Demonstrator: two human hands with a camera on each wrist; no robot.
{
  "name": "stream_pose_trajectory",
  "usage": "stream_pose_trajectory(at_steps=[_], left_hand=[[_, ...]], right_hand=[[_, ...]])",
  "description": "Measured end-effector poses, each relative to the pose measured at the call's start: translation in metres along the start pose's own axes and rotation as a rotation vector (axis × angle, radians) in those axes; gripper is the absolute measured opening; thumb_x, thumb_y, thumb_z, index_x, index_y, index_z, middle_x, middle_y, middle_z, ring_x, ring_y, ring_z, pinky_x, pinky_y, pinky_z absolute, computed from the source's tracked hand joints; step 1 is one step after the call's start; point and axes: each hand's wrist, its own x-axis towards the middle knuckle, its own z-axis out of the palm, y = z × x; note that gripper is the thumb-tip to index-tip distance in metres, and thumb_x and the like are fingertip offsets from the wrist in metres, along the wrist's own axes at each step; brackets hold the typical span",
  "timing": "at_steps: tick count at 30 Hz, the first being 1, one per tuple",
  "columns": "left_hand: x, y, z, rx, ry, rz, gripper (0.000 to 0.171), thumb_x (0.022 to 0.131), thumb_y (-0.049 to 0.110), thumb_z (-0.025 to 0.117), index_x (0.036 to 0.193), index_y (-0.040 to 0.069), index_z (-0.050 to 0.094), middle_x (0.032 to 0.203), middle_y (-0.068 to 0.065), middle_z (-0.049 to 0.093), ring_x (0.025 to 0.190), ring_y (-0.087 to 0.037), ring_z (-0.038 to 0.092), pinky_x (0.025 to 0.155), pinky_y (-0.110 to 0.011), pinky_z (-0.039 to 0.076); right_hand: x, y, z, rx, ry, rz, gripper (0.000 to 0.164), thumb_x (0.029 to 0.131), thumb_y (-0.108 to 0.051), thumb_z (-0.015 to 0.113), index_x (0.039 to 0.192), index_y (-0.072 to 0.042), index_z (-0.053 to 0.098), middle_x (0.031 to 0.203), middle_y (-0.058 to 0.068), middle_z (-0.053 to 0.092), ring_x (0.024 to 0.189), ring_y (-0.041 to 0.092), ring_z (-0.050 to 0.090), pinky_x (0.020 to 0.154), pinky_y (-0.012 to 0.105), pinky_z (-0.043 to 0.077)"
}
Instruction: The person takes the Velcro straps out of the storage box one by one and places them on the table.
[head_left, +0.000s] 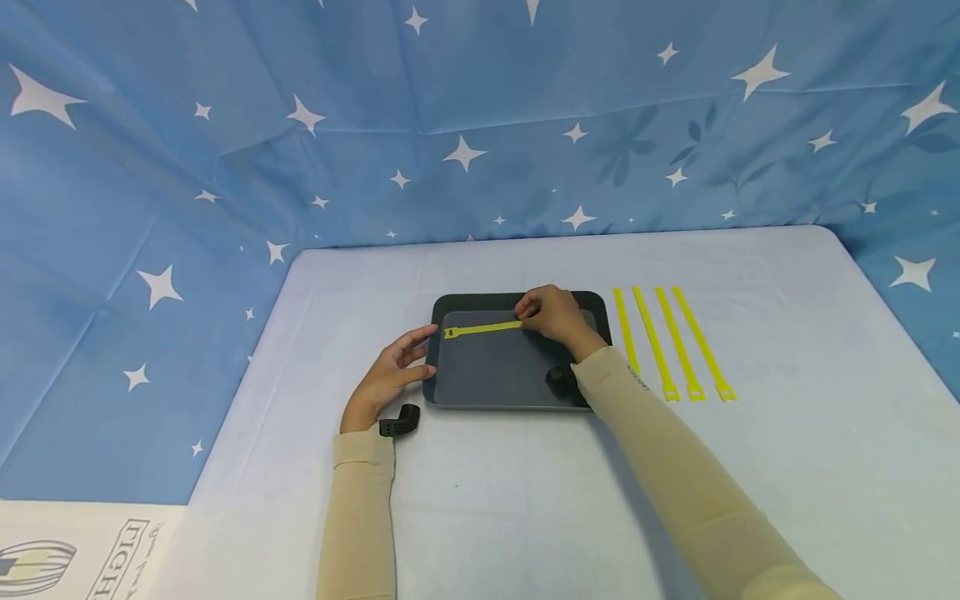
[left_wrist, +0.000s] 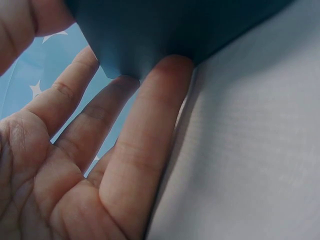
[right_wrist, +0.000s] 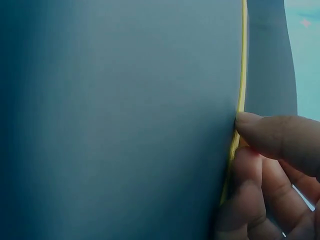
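A dark grey rectangular tray point(head_left: 480, 377) lies on the white-covered table. My right hand point(head_left: 553, 313) is over its far right part and pinches one end of a yellow cable strap point(head_left: 483, 329) between thumb and fingers. The strap stretches left across the tray, its slotted head near the left rim. The right wrist view shows the strap point(right_wrist: 243, 60) edge-on, with the thumb pressed against it. My left hand point(head_left: 390, 375) is at the tray's left side, fingers spread and fairly straight. Its fingertips touch the tray's outer wall point(left_wrist: 135, 35) in the left wrist view.
Several more yellow straps point(head_left: 701, 343) lie side by side on the table point(head_left: 795, 333), just right of the tray. A blue curtain with white stars point(head_left: 465, 100) hangs behind the table. Printed cloth or paper point(head_left: 90, 554) shows at the lower left.
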Motion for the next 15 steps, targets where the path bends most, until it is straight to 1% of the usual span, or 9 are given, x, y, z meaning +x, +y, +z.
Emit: stream_pose_trajectory(at_steps=[1,3,6,8,11,15], left_hand=[[0.000,0.000,0.000,0.001,0.001,0.001,0.074,0.097,0.000,0.072,0.165,0.007,0.044,0.167,-0.019,0.044,0.152,-0.040,0.042,0.102,-0.028,0.051],[0.000,0.000,0.001,0.009,0.003,0.001,0.073,0.098,0.001,0.073,0.165,0.007,0.044,0.167,-0.018,0.044,0.152,-0.040,0.042,0.107,-0.034,0.049],[0.000,0.000,0.001,0.019,0.004,0.001,0.073,0.098,0.002,0.073,0.165,0.008,0.045,0.166,-0.017,0.046,0.152,-0.039,0.043,0.114,-0.045,0.045],[0.000,0.000,0.001,0.023,0.002,0.003,0.073,0.098,0.002,0.073,0.165,0.008,0.045,0.166,-0.017,0.046,0.152,-0.039,0.043,0.115,-0.049,0.043],[0.000,0.000,0.000,0.024,-0.001,0.005,0.074,0.098,0.001,0.073,0.165,0.008,0.044,0.168,-0.017,0.044,0.152,-0.040,0.042,0.112,-0.043,0.046],[0.000,0.001,-0.001,0.018,-0.007,0.008,0.074,0.097,0.000,0.073,0.165,0.007,0.044,0.170,-0.017,0.040,0.152,-0.041,0.041,0.106,-0.033,0.049]], right_hand=[[0.000,0.000,0.000,-0.007,0.003,0.001,0.010,0.094,0.001,0.080,0.104,0.000,0.080,0.101,0.013,0.080,0.100,0.034,0.072,0.099,0.051,0.052],[-0.001,-0.001,-0.001,-0.015,-0.001,-0.002,0.010,0.093,0.002,0.081,0.103,0.000,0.080,0.098,0.012,0.079,0.098,0.033,0.072,0.100,0.052,0.051],[-0.003,-0.001,-0.003,-0.010,-0.022,-0.008,0.010,0.093,0.002,0.082,0.102,0.000,0.079,0.095,0.011,0.077,0.094,0.031,0.070,0.097,0.050,0.051],[-0.004,-0.001,-0.005,-0.002,-0.045,-0.019,0.010,0.093,0.002,0.082,0.102,0.000,0.079,0.093,0.009,0.077,0.091,0.028,0.069,0.093,0.048,0.052],[-0.006,-0.002,-0.009,0.008,-0.084,-0.034,0.010,0.095,0.002,0.079,0.105,0.000,0.080,0.095,0.010,0.077,0.091,0.027,0.069,0.089,0.045,0.053],[-0.010,-0.007,-0.015,0.019,-0.119,-0.047,0.016,0.101,0.001,0.072,0.114,-0.001,0.082,0.110,0.014,0.078,0.100,0.030,0.069,0.090,0.046,0.055]])
